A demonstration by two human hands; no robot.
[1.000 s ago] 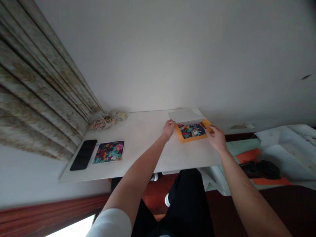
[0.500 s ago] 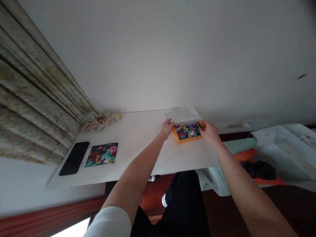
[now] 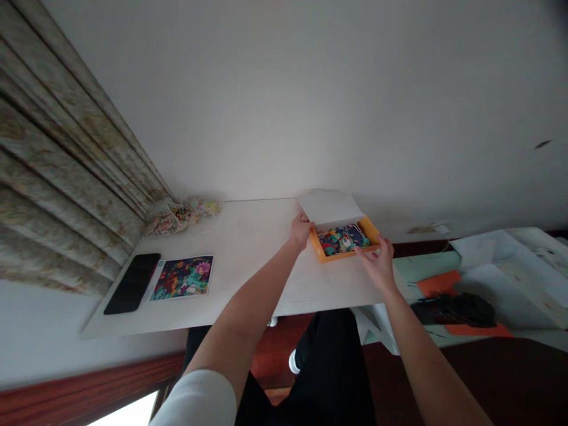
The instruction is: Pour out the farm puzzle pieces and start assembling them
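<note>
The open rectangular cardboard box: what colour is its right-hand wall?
Its right-hand wall is yellow-orange, shown best in the head view.

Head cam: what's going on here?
A person has both hands at an open yellow box on a white table. The left hand is at its left edge, the right hand at its front right corner; how firmly they grip isn't clear. The lid is tilted back toward the wall, and colourful printed contents show inside. Off to the left lie a colourful printed sheet and a flat black object.
</note>
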